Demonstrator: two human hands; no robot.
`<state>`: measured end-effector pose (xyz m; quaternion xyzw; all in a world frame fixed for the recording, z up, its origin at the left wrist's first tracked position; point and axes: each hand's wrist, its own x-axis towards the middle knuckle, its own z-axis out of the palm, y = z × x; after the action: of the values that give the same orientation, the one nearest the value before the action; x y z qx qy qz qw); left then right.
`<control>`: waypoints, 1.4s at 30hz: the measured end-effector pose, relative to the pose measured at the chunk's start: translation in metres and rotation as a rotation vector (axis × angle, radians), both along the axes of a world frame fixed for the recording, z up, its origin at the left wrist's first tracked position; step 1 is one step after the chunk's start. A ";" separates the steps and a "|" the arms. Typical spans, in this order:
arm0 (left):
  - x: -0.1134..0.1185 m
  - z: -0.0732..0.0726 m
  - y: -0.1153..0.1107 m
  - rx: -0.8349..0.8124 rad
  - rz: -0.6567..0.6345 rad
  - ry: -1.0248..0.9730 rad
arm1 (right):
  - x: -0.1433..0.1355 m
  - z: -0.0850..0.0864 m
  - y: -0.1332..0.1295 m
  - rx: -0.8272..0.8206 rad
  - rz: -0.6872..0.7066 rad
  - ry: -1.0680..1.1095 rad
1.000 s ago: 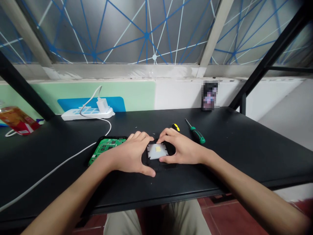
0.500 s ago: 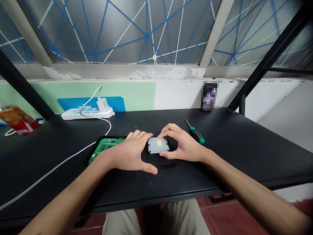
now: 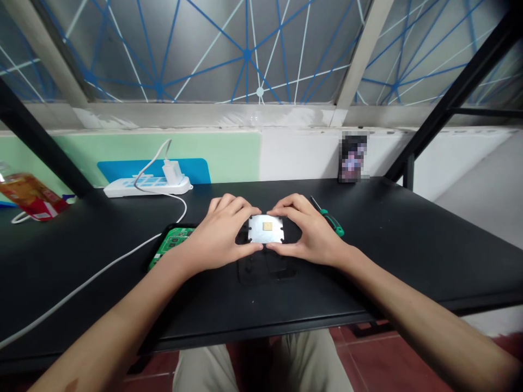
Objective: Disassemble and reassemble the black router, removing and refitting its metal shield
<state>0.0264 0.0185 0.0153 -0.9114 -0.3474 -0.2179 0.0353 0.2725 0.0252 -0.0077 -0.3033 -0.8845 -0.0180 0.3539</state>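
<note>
A small silvery metal plate (image 3: 255, 231) with notched side edges and a yellowish square pad (image 3: 267, 226) in its middle is held between both hands. My left hand (image 3: 220, 234) pinches its left part, thumb on the near edge and fingertips on the far edge. On the right side, my right hand (image 3: 314, 231) grips it the same way. Beneath and nearer to me, a dark, glossy black part (image 3: 265, 269) lies on the table. Partly covered by my left hand and forearm is a green circuit board (image 3: 174, 239) in a black housing.
A green-and-black screwdriver (image 3: 333, 222) lies just beyond my right hand. At the back stand a white power strip (image 3: 147, 186) with a plugged-in charger (image 3: 172, 172) and a blurred dark upright object (image 3: 352, 158). A white cable (image 3: 102, 267) crosses the left; a bottle (image 3: 30, 193) is far left.
My left hand has closed its thumb and fingers on the plate, which only the right hand gripped before. The plate is now slightly farther up in view and looks brighter.
</note>
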 end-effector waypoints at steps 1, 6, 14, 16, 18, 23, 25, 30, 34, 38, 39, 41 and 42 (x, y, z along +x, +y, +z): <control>0.000 0.000 0.000 0.037 -0.002 0.001 | 0.000 0.000 0.000 0.015 -0.002 0.004; -0.002 0.002 0.002 0.164 -0.023 -0.028 | -0.001 0.000 -0.001 0.026 0.001 0.038; -0.003 -0.001 0.005 0.264 -0.043 -0.120 | 0.000 0.002 -0.001 -0.090 0.010 0.046; -0.003 -0.001 0.005 0.260 -0.046 -0.121 | 0.001 0.002 0.000 -0.097 0.011 0.047; -0.003 -0.001 0.005 0.255 -0.044 -0.118 | 0.002 0.002 0.001 -0.085 0.008 0.053; -0.005 0.001 0.003 0.264 -0.034 -0.102 | 0.002 0.002 0.000 -0.036 -0.009 0.081; -0.005 0.002 0.003 0.261 -0.026 -0.093 | 0.002 0.002 0.000 -0.031 -0.009 0.096; -0.006 0.002 0.004 0.232 -0.019 -0.094 | 0.002 0.003 0.001 -0.034 -0.011 0.107; -0.005 0.001 0.004 0.234 -0.004 -0.077 | 0.001 0.003 0.000 -0.027 -0.007 0.120; -0.004 -0.002 0.005 0.231 0.007 -0.058 | 0.000 0.002 -0.002 -0.052 -0.014 0.122; -0.004 -0.003 0.005 0.228 0.011 -0.055 | 0.000 0.002 -0.003 -0.052 -0.015 0.117; -0.002 -0.005 0.005 0.223 0.018 -0.044 | -0.001 0.001 -0.004 -0.037 -0.015 0.110; -0.001 -0.007 0.006 0.222 0.022 -0.039 | -0.001 0.001 -0.005 -0.027 -0.012 0.109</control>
<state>0.0253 0.0242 0.0087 -0.8936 -0.3317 -0.2721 0.1318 0.2713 0.0205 -0.0066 -0.3139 -0.8622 0.0084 0.3974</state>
